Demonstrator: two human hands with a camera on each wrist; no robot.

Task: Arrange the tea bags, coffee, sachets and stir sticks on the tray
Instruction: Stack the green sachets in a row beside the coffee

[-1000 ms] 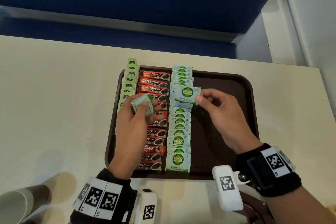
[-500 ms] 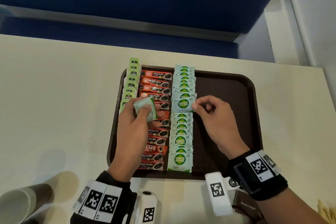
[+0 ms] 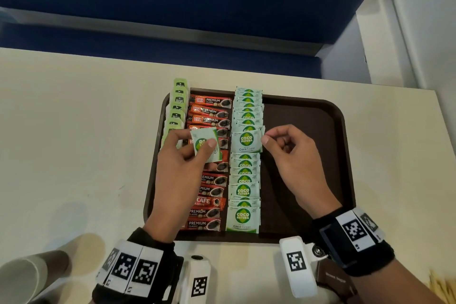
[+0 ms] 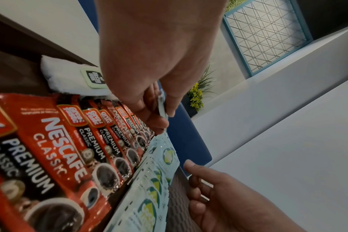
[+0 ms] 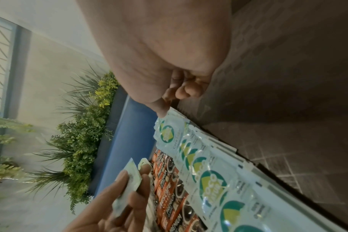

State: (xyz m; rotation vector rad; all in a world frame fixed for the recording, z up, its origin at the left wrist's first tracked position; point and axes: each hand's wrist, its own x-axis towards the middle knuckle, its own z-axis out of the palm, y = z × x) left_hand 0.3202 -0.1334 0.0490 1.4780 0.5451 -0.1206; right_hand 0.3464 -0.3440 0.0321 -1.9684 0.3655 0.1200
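One sachet (image 3: 246, 141) sits pinched in the right hand (image 3: 293, 155); press it flat into its column while the left hand (image 3: 180, 168) grips spare sachets (image 3: 205, 143).

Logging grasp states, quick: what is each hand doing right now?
Left hand: holding a small stack of sugar sachets.
Right hand: fingers curled, thumb and forefinger at the edge of a sachet in the row; whether it pinches cannot be told.
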